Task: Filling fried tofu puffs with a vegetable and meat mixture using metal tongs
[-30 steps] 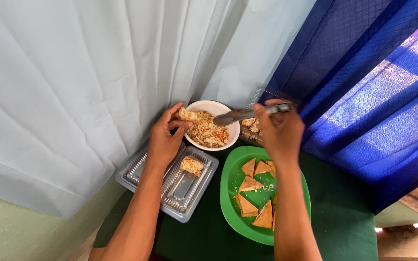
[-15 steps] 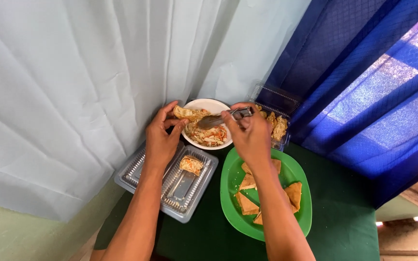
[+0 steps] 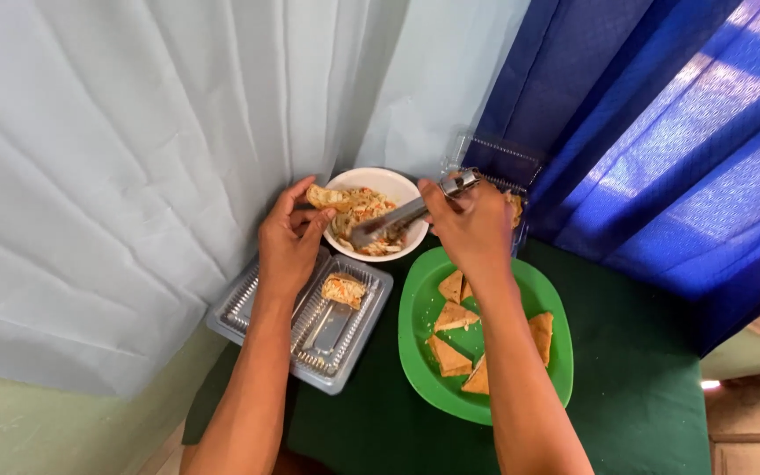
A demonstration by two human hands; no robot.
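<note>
White bowl (image 3: 395, 181) of shredded filling sits by the curtain; the left hand (image 3: 289, 242) pinches a pastry (image 3: 327, 196) at its rim. Right hand (image 3: 471, 224) is clamped on metal tongs (image 3: 402, 218) — keep the tips low, scoop gently, steady the pastry.
</note>
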